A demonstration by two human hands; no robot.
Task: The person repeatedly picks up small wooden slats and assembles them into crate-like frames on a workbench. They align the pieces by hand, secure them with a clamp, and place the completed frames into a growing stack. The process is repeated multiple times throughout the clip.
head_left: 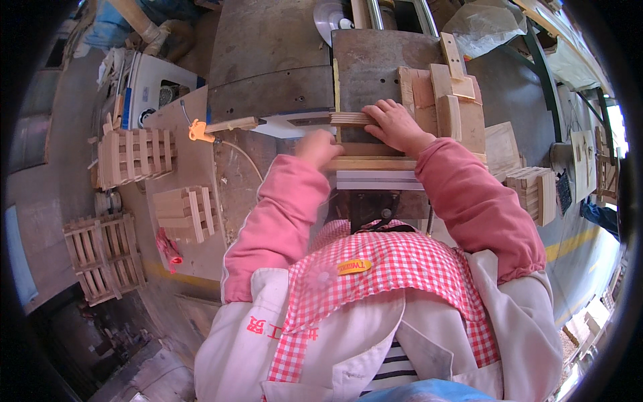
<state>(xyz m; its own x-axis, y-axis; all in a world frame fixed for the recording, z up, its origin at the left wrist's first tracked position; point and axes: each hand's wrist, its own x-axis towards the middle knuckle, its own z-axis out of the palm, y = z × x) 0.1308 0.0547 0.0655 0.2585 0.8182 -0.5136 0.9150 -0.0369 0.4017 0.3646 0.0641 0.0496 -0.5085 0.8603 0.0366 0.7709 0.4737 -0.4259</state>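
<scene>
My right hand [396,125] lies over the right end of a short bundle of thin wooden strips [348,118], its fingers and thumb wrapped round them. The strips lie crosswise on the dark metal machine table [365,57]. Just below their left end, my left hand [317,147] is closed with the fingers bunched; what they hold, if anything, is hidden. A wooden rail [375,163] runs along the near side of the table, close to both hands. To the right of my right hand, several wooden blocks [449,117] rest on a flat board.
A round saw blade [328,20] shows at the far edge. An orange air gun [199,130] on a hose lies left of the table. Stacks of wooden pieces [184,211] stand at the left, another stack [532,191] at the right. A clear plastic bag [485,27] is far right.
</scene>
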